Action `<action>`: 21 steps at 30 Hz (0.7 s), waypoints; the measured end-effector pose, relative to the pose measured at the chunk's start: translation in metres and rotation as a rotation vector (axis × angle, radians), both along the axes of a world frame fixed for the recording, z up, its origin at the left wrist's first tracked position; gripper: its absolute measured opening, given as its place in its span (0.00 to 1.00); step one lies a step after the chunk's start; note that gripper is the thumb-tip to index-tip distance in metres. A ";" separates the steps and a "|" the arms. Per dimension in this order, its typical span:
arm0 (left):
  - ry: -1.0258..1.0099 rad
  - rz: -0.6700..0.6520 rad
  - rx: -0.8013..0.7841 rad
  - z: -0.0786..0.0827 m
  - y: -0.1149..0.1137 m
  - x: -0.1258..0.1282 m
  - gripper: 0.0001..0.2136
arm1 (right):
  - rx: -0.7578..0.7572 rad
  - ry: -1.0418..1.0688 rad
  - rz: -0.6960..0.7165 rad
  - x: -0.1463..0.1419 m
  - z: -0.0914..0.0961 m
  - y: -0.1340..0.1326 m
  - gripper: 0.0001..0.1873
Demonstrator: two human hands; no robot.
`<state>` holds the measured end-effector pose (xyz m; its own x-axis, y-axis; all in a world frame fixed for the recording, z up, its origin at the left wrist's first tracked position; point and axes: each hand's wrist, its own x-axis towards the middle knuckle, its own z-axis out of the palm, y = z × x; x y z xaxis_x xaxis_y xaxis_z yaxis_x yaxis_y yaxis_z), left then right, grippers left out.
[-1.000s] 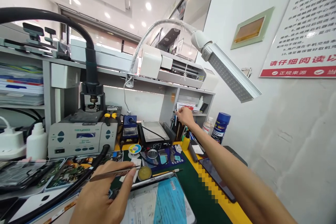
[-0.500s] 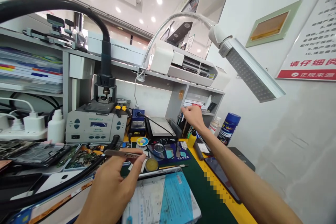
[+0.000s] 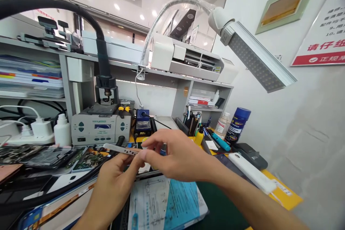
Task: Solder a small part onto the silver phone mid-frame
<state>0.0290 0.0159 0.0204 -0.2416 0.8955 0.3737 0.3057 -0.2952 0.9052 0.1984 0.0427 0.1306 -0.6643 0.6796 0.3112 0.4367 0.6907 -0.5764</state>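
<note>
My left hand (image 3: 114,179) is closed, thumb against fingers, on a pair of metal tweezers (image 3: 118,148) with a row of dark marks along it. The tweezers' left end sticks out past the fingers, and their right end is hidden behind my hands. My right hand (image 3: 175,154) is right beside it, curled fingers and thumb meeting the left fingertips; what they hold is hidden. A small dark blue thing (image 3: 163,149) shows between the right fingers, too little to name. Below both hands lies a white-and-blue box (image 3: 172,201) with printed text and stains.
A grey rework station (image 3: 101,129) and a soldering station (image 3: 142,124) stand behind. Phone parts (image 3: 48,158) and a black hose (image 3: 81,183) fill the left. A pen holder (image 3: 193,122), a blue spray can (image 3: 237,125) and a white strip (image 3: 250,172) are right. A lamp (image 3: 256,57) hangs above.
My right hand has come back from the pen holder at the far right to meet my left hand. The left still grips the tweezers. The view has turned slightly.
</note>
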 end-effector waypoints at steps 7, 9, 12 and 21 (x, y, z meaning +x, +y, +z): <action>-0.198 -0.064 -0.140 0.004 0.003 -0.001 0.27 | -0.221 0.056 -0.096 0.020 0.000 0.025 0.14; -0.237 -0.076 -0.139 0.004 0.004 0.001 0.26 | -0.287 0.058 -0.114 0.026 -0.003 0.030 0.14; -0.264 -0.091 -0.148 0.004 0.004 0.002 0.25 | -0.367 0.113 -0.129 0.034 -0.009 0.036 0.14; -0.298 -0.125 -0.136 0.000 -0.001 0.002 0.24 | -0.532 0.279 -0.092 0.057 -0.042 0.053 0.18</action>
